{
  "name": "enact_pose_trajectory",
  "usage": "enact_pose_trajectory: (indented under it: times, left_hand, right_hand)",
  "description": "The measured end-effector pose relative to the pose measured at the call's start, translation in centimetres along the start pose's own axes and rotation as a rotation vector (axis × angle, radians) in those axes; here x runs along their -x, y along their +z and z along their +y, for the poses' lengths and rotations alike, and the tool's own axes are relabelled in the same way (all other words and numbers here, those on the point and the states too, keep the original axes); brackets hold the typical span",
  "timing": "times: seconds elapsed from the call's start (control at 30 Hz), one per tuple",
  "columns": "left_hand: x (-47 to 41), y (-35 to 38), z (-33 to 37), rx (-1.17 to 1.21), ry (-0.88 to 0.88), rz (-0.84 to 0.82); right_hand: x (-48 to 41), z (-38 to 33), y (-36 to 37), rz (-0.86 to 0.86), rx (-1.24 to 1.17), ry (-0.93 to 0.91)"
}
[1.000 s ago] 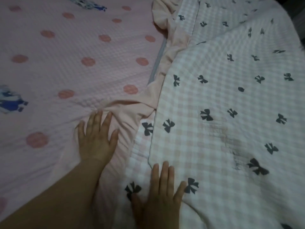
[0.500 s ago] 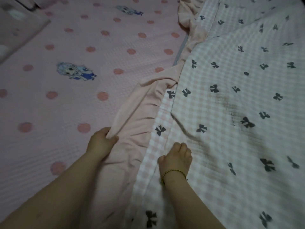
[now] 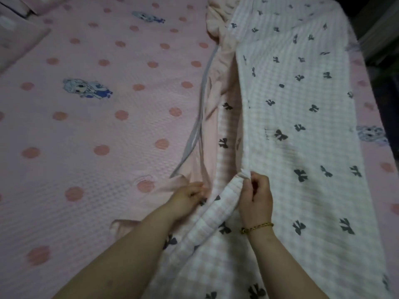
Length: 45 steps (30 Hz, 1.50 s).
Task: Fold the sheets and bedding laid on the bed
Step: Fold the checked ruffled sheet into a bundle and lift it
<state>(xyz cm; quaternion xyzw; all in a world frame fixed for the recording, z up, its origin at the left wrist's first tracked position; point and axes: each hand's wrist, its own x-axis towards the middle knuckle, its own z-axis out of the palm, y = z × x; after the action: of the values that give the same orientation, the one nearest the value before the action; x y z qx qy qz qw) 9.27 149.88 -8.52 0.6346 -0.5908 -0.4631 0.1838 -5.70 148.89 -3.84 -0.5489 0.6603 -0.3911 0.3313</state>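
Observation:
A pink-and-white checked quilt with dark bows (image 3: pixel 302 130) lies lengthwise on the right half of the bed, folded over itself. Its plain pink ruffled border with a grey zip (image 3: pixel 207 117) runs along its left side. My right hand (image 3: pixel 255 196), with a thin bracelet on the wrist, pinches the raised folded edge of the quilt's upper layer. My left hand (image 3: pixel 186 197) grips the pink border just to the left, low on the bed. The lower checked layer shows between the two hands.
The bed is covered by a pink sheet with coral dots and cartoon figures (image 3: pixel 97 130). A pink pillow (image 3: pixel 19 33) lies at the far left corner. The bed's right edge (image 3: pixel 380 117) drops into a dark gap.
Both hands went from flat on the bedding to closed fists, and now pinch the fabric. The right hand has lifted the checked edge, opening the fold. The view has pulled back.

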Motion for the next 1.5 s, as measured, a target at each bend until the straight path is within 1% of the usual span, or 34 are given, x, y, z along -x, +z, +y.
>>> enact_pose_trajectory:
  times: [0.03, 0.07, 0.1, 0.13, 0.17, 0.2, 0.27, 0.3, 0.33, 0.37, 0.4, 0.43, 0.47, 0.53, 0.57, 0.6, 0.67, 0.7, 0.77, 0.83, 0.87, 0.93, 1.0, 1.03, 1.07, 1.1, 1.17, 1.23, 1.27, 1.3, 1.37, 1.43, 1.47, 1.5]
  left_hand:
    - [0.2, 1.7, -0.1, -0.124, 0.016, -0.134]
    - [0.6, 3.1, -0.4, -0.281, 0.031, -0.197]
    - [1.1, 3.7, -0.5, -0.397, 0.065, -0.208]
    - [1.9, 3.9, -0.6, -0.473, 0.158, -0.168]
    - [2.3, 3.6, -1.1, -0.515, 0.282, -0.084]
    - [3.0, 2.7, -1.5, -0.510, 0.345, 0.005]
    - [4.9, 0.1, -2.7, -0.508, 0.204, 0.236]
    - [5.5, -0.8, -4.4, -0.566, 0.156, 0.300]
    - [6.2, -1.3, -5.9, -0.671, 0.104, 0.322]
    - [6.8, -1.2, -7.7, -0.740, 0.035, 0.296]
    - [7.6, -0.9, -8.6, -0.730, -0.047, 0.214]
    - [8.5, -0.7, -8.8, -0.688, -0.075, 0.196]
    - [9.4, -0.5, -8.6, -0.581, -0.098, 0.213]
    - [10.1, -0.9, -7.1, -0.287, -0.241, 0.333]
    - [10.3, -0.4, -7.5, -0.257, -0.209, 0.403]
    - [10.7, 0.0, -7.7, -0.265, -0.152, 0.417]
    - [11.4, 0.2, -7.1, -0.178, -0.040, 0.340]
    - [11.8, 0.8, -7.3, -0.201, 0.045, 0.267]
    - [12.3, 2.6, -8.3, -0.350, 0.196, 0.212]
    - [13.1, 3.7, -7.9, -0.302, 0.188, 0.140]
    - [13.6, 4.0, -7.7, -0.226, 0.148, 0.123]
    - [14.3, 4.0, -7.8, -0.056, 0.038, 0.197]
    - [15.2, 3.2, -8.1, 0.055, -0.048, 0.264]
    - [15.6, 2.8, -8.5, 0.048, -0.063, 0.330]
    - [16.1, 2.3, -9.2, -0.034, -0.079, 0.389]
    - [16.7, 1.8, -9.8, -0.140, -0.118, 0.403]
    - [17.5, 1.1, -11.0, -0.284, -0.226, 0.310]
    - [18.0, 1.2, -11.7, -0.338, -0.225, 0.301]
    - [18.1, 1.3, -11.5, -0.271, -0.254, 0.287]
    - [18.2, 1.1, -11.0, -0.205, -0.295, 0.330]
    - [18.6, 0.8, -11.2, -0.012, -0.412, 0.412]
    - [19.8, -0.1, -12.3, 0.072, -0.490, 0.520]
    - [20.6, -0.6, -12.8, 0.088, -0.507, 0.581]
    - [21.2, -1.0, -13.2, 0.100, -0.521, 0.614]
  right_hand:
    - [0.0, -0.2, -0.4, -0.008, -0.005, 0.005]
    - [0.1, -0.2, -0.6, -0.030, 0.001, 0.021]
    - [0.0, -0.3, -0.7, -0.051, 0.016, 0.035]
    - [0.1, -0.2, -0.7, -0.075, 0.033, 0.054]
    - [0.0, -0.3, -0.6, -0.091, 0.047, 0.077]
    - [0.0, -0.2, -0.3, -0.103, 0.052, 0.099]
    - [0.3, -0.3, 0.4, -0.112, 0.060, 0.117]
    - [0.4, -0.4, 0.7, -0.111, 0.065, 0.120]
    - [0.3, -0.4, 1.1, -0.109, 0.063, 0.119]
    - [0.5, -0.5, 1.4, -0.111, 0.062, 0.120]
    - [0.4, -0.5, 1.6, -0.111, 0.065, 0.123]
    - [0.4, -0.5, 1.7, -0.110, 0.077, 0.124]
    - [0.4, -0.4, 1.9, -0.112, 0.098, 0.123]
    - [0.3, -0.4, 2.1, -0.114, 0.137, 0.131]
    - [0.4, -0.5, 2.2, -0.123, 0.156, 0.149]
    - [0.6, -0.4, 2.4, -0.138, 0.177, 0.170]
    - [1.5, -0.2, 3.2, -0.198, 0.235, 0.210]
    - [2.3, -0.2, 3.6, -0.239, 0.265, 0.227]
    - [5.1, -0.2, 5.0, -0.343, 0.278, 0.254]
    - [8.1, 0.0, 6.7, -0.456, 0.302, 0.282]
    - [9.3, 0.4, 7.6, -0.511, 0.384, 0.296]
    - [10.7, 1.1, 9.2, -0.642, 0.633, 0.328]
    - [11.0, 1.6, 10.3, -0.682, 0.782, 0.335]
    - [10.9, 1.6, 10.7, -0.683, 0.809, 0.347]
    - [11.1, 1.8, 11.0, -0.677, 0.820, 0.356]
    - [11.2, 1.9, 11.0, -0.674, 0.826, 0.350]
    - [11.6, 2.3, 10.7, -0.633, 0.798, 0.291]
    - [12.2, 2.7, 9.8, -0.569, 0.733, 0.231]
    - [12.9, 3.1, 9.4, -0.539, 0.691, 0.209]
    - [13.7, 3.3, 8.9, -0.528, 0.663, 0.169]
    - [15.9, 3.8, 8.0, -0.507, 0.728, -0.091]
    - [17.4, 3.3, 7.5, -0.643, 0.854, -0.357]
    - [17.9, 3.0, 7.4, -0.782, 0.940, -0.433]
    - [18.0, 2.8, 7.4, -0.880, 0.979, -0.534]
